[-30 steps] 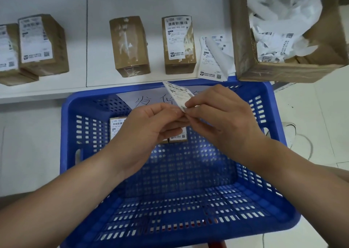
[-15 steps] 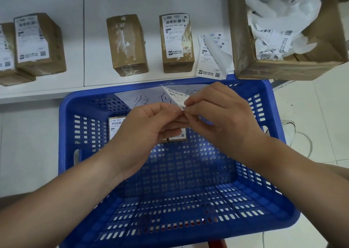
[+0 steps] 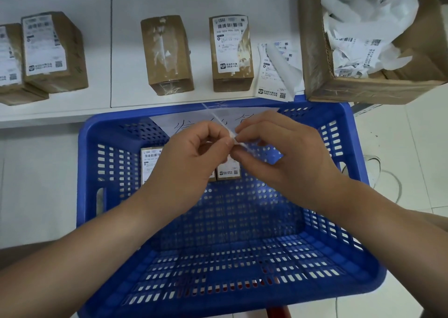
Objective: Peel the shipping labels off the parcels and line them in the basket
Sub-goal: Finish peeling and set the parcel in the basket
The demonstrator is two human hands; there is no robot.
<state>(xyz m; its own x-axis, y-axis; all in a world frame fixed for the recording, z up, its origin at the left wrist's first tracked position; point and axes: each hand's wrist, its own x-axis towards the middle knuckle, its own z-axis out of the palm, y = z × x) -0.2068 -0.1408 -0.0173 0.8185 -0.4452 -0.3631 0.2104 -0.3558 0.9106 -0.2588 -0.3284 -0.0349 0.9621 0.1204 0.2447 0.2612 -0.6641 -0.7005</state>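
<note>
Both hands, left hand and right hand, pinch a small label above the basket; separating its layers probably calls for slow, steady pulling, lest it tear.

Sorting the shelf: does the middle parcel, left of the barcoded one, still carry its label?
No. The middle parcel shows bare cardboard with torn white residue; the barcoded parcel beside it keeps its label.

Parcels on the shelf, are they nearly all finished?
Not yet. One parcel on the shelf shows bare tape, so its label looks peeled, and two parcels already sit in the blue basket. Right now the left hand and right hand pinch a label strip above the basket. Three shelf parcels, like this one, still wear labels.
</note>
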